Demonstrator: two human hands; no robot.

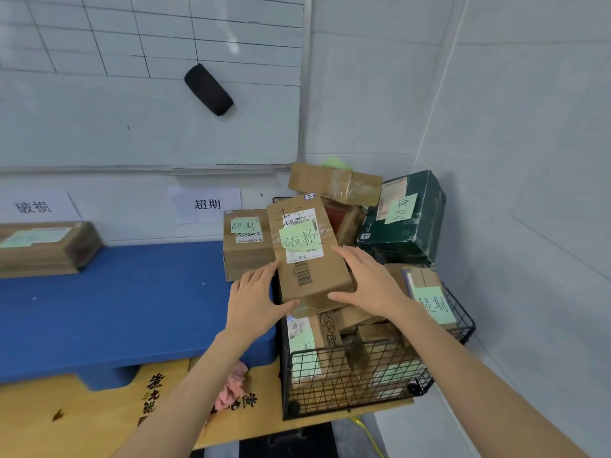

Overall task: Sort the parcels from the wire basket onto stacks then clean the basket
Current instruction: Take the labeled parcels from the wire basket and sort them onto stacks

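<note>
the long cardboard parcel (307, 259) with a green note (299, 239) lies on top of the pile in the wire basket (330, 375), right of centre. the left hand (254, 292) and right hand (367, 282) press its long sides with flat, uncurled fingers. it seems stiff and light; better to hold it near the lower corners.

One wide-angle view, worn on the head, faces forward and down into a room corner. It sits close above the basket (347, 378) at 5 o'clock; the whiteboard (99, 110) fills 11 o'clock, the bench (99, 309) 8 o'clock.
</note>
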